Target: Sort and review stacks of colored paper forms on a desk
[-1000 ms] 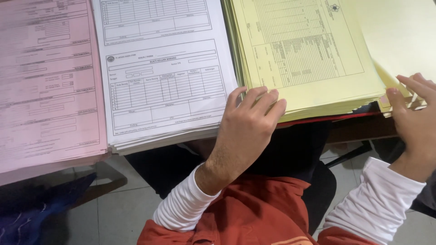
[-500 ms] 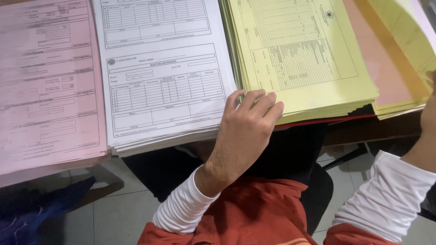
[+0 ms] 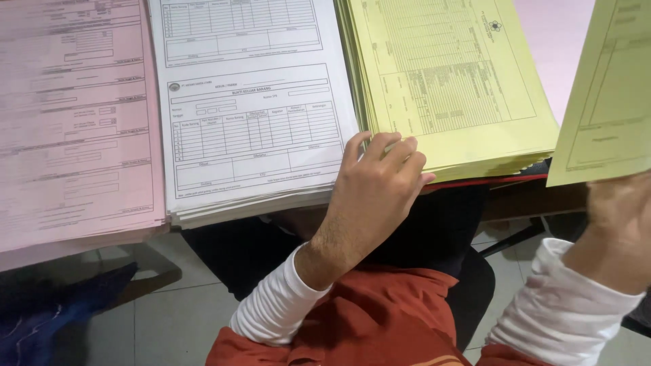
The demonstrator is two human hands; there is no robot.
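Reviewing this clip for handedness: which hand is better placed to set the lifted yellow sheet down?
Probably the right hand: it already holds the yellow sheet raised beside the yellow stack. The left hand rests at that stack's near edge, steadying it.

Pink form stack (image 3: 74, 122) lies beside white form stack (image 3: 251, 108).
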